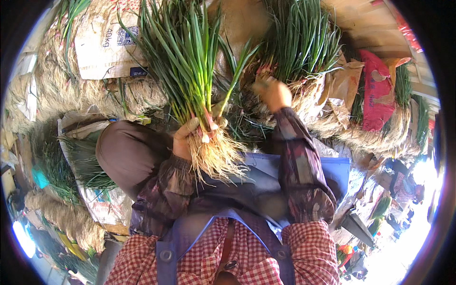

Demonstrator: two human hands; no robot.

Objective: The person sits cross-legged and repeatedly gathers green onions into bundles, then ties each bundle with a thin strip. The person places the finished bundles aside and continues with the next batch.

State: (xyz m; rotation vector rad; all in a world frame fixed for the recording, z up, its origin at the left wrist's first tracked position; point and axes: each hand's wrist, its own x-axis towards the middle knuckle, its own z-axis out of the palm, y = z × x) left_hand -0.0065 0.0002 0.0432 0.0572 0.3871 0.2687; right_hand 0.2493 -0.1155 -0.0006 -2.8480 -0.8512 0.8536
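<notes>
My left hand (185, 137) is closed around the base of a bunch of green onions (205, 71), just above its pale bulbs. The long green leaves point away from me and the tan roots (217, 156) hang towards my lap. One stalk leans out to the right of the bunch. My right hand (272, 94), blurred, is at the root end of a pile of green onions (302, 42) at the upper right. Whether its fingers grip anything there cannot be told. Both forearms wear dark patterned sleeve covers.
A white woven sack (103, 53) lies over rooted onion bundles at the upper left. More bundles with tan roots (377, 135) and a red sack piece (379, 92) are on the right. My knee (128, 153) is left of the held bunch. Other people are at the far right.
</notes>
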